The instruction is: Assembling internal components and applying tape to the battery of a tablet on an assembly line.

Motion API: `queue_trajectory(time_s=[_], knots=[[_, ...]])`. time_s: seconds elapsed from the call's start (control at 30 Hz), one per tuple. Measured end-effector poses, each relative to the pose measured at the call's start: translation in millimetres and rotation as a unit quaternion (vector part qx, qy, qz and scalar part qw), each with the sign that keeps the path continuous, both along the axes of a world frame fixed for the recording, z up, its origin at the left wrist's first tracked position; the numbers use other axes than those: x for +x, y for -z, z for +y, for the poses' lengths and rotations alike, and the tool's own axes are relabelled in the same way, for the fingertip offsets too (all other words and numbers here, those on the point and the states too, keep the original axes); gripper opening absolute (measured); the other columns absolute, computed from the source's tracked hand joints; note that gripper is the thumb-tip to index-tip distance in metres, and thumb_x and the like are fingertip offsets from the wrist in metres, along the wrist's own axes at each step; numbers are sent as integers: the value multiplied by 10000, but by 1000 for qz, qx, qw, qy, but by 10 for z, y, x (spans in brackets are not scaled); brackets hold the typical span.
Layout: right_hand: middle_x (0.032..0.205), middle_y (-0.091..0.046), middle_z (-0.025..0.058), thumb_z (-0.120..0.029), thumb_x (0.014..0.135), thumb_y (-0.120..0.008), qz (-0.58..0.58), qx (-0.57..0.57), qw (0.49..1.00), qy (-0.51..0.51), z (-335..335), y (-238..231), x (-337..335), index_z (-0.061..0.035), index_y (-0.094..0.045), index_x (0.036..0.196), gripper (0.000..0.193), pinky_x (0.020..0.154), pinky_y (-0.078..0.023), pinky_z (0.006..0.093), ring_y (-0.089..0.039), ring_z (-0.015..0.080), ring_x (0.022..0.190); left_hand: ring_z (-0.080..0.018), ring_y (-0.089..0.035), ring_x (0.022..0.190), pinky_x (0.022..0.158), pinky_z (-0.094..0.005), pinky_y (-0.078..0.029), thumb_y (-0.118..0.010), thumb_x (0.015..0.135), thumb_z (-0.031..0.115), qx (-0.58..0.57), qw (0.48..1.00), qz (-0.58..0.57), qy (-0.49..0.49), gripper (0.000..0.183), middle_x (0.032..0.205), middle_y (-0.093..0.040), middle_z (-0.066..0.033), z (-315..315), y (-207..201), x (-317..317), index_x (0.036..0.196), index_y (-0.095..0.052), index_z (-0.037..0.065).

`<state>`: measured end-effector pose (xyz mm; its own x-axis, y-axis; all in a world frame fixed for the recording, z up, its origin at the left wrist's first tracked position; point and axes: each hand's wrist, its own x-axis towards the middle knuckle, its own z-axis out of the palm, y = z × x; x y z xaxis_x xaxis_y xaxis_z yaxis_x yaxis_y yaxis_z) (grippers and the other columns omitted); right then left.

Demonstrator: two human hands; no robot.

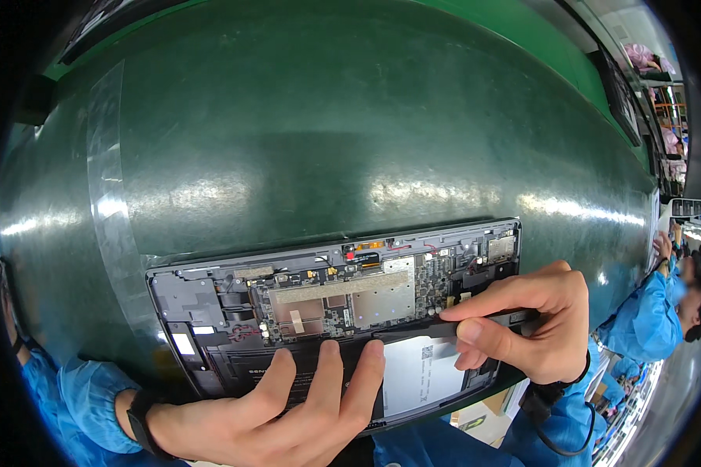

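An opened tablet-like device (210,272) lies at a slant near me on the bench, its inside facing up. A circuit board (383,302) with metal shields runs along its middle, and below it sit a black battery (261,364) and a silver-white battery panel (417,373). My left hand (288,416) rests open on the lower part, fingers spread and tips near the board's lower edge. In a pinch, my right hand (533,323) holds a slim black stick-like tool (514,318). It points left along the board's lower edge; its exact kind is unclear.
The device lies on a green bench mat (304,156) with a strip of clear tape (107,171) at left. A black cord (557,447) hangs from my right wrist. Another person in blue (646,315) works at far right. Dark flat panels stand along the far edges.
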<state>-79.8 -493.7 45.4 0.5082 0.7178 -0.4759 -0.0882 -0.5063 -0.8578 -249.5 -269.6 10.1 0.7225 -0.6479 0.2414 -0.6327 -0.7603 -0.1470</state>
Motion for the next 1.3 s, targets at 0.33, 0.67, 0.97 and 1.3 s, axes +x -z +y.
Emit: queue_trajectory(time_s=[0.33, 0.67, 0.97, 1.3], knots=[[811, -757, 134, 63, 916, -675, 25, 24, 999, 18, 56, -10, -18, 53, -762, 1015, 132, 662, -612, 271, -762, 187, 717, -205, -667, 1036, 888, -368, -496, -516, 958, 239, 17, 999, 19, -41, 335, 1257, -702, -62, -18, -195, -28, 1128, -743, 61], [781, -744, 130, 72, 916, -672, 20, 16, 999, 33, 38, -15, -36, 58, -764, 1006, 129, 630, -612, 273, -763, 196, 702, -207, -663, 1046, 888, -374, -493, -520, 967, 269, 7, 999, 35, -32, 348, 1275, -695, -77, -14, -178, -26, 1137, -729, 47], [786, -747, 118, 96, 911, -659, 33, 31, 996, 75, 72, -18, -73, 49, -745, 959, 109, 675, -619, 261, -765, 182, 738, -205, -663, 1053, 899, -375, -492, -519, 964, 270, 8, 999, 37, -37, 352, 1276, -696, -72, -34, -187, -15, 1128, -746, 58], [807, -751, 128, 141, 879, -630, 21, 100, 993, 65, -31, 124, -92, 35, -727, 884, 144, 676, -629, 273, -770, 191, 759, -200, -638, 1010, 855, -365, -469, -496, 880, 329, 19, 1000, 0, 7, 367, 1193, -723, -75, 50, -109, 15, 1002, -749, 93]])
